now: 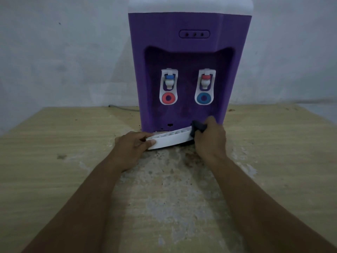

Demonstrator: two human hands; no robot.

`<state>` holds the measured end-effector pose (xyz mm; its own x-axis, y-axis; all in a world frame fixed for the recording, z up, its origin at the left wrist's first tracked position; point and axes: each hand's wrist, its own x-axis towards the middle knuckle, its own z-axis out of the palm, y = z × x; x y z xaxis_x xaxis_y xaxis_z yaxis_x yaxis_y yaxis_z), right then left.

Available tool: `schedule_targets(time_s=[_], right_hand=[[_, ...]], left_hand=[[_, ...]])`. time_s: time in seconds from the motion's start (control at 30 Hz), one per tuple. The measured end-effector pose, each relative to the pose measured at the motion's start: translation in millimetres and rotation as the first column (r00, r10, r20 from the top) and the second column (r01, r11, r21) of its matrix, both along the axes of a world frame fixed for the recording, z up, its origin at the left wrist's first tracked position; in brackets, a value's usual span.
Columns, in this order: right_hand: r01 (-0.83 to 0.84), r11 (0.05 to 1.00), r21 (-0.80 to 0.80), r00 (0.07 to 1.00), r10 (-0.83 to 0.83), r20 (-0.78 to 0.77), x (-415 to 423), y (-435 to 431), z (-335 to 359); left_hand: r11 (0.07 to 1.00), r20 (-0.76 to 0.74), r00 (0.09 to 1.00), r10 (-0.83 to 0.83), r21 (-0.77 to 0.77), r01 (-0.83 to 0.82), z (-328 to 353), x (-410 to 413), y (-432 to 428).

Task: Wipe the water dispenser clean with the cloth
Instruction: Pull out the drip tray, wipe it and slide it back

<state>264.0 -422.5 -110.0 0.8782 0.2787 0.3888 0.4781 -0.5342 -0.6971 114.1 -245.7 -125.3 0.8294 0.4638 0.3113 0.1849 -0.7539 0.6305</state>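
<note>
Your left hand [134, 143] grips tray [169, 140] left end; right hand [209, 137] clutches cloth [197, 127] at tray right end, dispenser [182, 52] base.

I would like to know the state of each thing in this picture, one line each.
water dispenser: upright on the table.
drip tray: tilted, right end higher, at the dispenser's base.
cloth: bunched, against the tray's right end.
left hand: grips the tray's left end.
right hand: grips the cloth.
table: stained in front of the dispenser.
</note>
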Motion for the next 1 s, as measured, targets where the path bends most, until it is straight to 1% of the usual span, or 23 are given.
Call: schedule_targets(time_s=[0.07,0.13,0.2,0.27,0.33,0.37,0.43,0.5,0.57,0.63,0.67,0.73,0.83,0.9,0.93,1.0], right_hand=[[-0.066,0.997,-0.029,0.997,0.067,0.040,-20,6,2],[-0.157,0.984,-0.087,0.979,0.167,0.120,-38,15,3],[-0.272,0.947,-0.173,0.934,0.303,0.192,-54,25,-3],[-0.341,0.905,-0.253,0.889,0.398,0.226,-59,29,-8],[-0.348,0.913,-0.213,0.899,0.389,0.202,-51,26,-4],[-0.317,0.934,-0.163,0.921,0.345,0.184,-45,23,0],[-0.205,0.975,-0.087,0.965,0.217,0.147,-29,16,7],[-0.099,0.991,-0.094,0.985,0.111,0.134,-19,15,9],[-0.063,0.988,-0.141,0.984,0.085,0.159,-19,18,7],[-0.083,0.983,-0.166,0.976,0.114,0.187,-26,21,6],[-0.102,0.978,-0.180,0.969,0.139,0.206,-30,24,4],[-0.140,0.960,-0.241,0.943,0.204,0.262,-39,29,2],[-0.265,0.905,-0.333,0.862,0.377,0.340,-63,45,0],[-0.327,0.862,-0.386,0.810,0.466,0.355,-76,57,-2],[-0.342,0.855,-0.391,0.812,0.478,0.335,-77,61,-1],[-0.351,0.865,-0.358,0.860,0.449,0.241,-71,60,6]], left_hand=[[1.000,0.018,1.000,0.013,0.026,-0.013,-4,-1,4],[0.998,0.034,0.999,0.022,0.051,-0.024,-5,-1,6],[0.998,0.036,0.999,0.009,0.056,-0.011,-4,0,8],[0.998,0.025,0.999,-0.033,0.045,0.031,-3,1,8],[0.998,0.042,0.998,-0.043,0.038,0.042,-3,1,7],[0.999,0.041,0.999,-0.029,0.046,0.027,-3,0,7],[0.998,-0.003,1.000,-0.016,0.058,0.016,-3,-1,7],[0.999,-0.062,0.998,-0.021,0.038,0.023,-3,-4,7],[0.999,-0.121,0.992,-0.028,0.022,0.031,0,-6,6],[0.993,-0.188,0.981,-0.037,0.102,0.057,3,-8,5],[0.988,-0.192,0.981,-0.037,0.139,0.064,3,-8,6],[0.987,-0.131,0.991,-0.042,0.148,0.061,3,-7,7],[0.997,-0.013,0.998,-0.058,0.048,0.058,4,-8,5],[0.996,0.034,0.997,-0.070,-0.045,0.071,6,-11,4],[0.993,0.050,0.996,-0.076,-0.087,0.080,5,-11,5],[0.988,0.072,0.995,-0.069,-0.135,0.078,3,-11,8]])
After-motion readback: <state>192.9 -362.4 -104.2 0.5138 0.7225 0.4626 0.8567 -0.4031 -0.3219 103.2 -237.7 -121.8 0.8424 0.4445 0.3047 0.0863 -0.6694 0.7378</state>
